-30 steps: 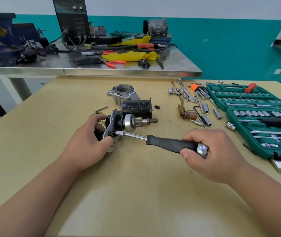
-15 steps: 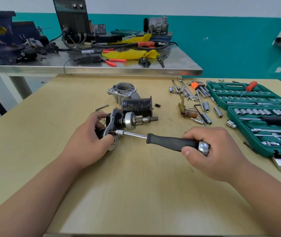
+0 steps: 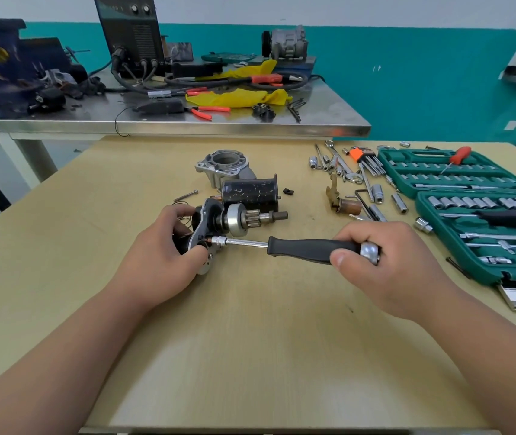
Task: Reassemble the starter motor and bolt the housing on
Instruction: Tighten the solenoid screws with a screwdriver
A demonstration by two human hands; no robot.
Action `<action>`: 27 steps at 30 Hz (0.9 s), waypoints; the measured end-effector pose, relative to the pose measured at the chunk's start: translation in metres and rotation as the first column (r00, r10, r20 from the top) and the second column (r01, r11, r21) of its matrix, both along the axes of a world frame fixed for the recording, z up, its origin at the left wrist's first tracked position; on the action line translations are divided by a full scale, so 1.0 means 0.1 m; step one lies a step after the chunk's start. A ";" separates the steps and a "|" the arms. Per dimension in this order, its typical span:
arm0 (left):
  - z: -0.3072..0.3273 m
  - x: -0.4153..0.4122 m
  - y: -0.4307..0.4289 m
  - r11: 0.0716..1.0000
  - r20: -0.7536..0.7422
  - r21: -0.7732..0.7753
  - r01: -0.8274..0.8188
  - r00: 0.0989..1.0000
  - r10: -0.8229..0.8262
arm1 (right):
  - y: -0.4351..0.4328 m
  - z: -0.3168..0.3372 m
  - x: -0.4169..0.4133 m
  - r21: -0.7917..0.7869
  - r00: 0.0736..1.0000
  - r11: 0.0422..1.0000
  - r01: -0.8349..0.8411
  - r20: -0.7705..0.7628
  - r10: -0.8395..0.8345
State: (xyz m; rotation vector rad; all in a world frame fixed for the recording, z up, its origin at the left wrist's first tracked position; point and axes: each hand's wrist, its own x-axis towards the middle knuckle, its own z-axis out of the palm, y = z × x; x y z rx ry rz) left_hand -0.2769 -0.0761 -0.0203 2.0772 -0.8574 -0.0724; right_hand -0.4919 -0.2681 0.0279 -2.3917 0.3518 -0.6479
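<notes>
metal starter motor point(image 3: 236, 219) gripped in left hand point(image 3: 162, 255)

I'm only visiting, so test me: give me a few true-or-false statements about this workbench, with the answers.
1. The right hand grips the black-handled socket driver. True.
2. The left hand is empty. False: it holds the metal starter assembly.
3. The green plastic socket case is closed. False: it lies open.
4. The black cylindrical casing lies on the table behind the assembly. True.
</notes>
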 end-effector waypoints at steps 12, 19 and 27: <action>-0.01 -0.06 0.03 0.997 0.111 0.061 0.043 0.993 -0.050 | -0.13 0.22 0.13 0.168 0.996 0.983 0.072 -0.069 -0.061; 0.00 -0.06 0.01 0.999 0.095 0.041 0.015 0.995 -0.019 | -0.02 0.23 0.05 0.147 0.995 0.988 0.050 -0.098 -0.036; -0.01 -0.02 -0.01 0.999 0.035 0.034 -0.038 0.999 0.037 | -0.02 0.29 0.03 0.027 0.967 0.999 -0.044 -0.250 0.049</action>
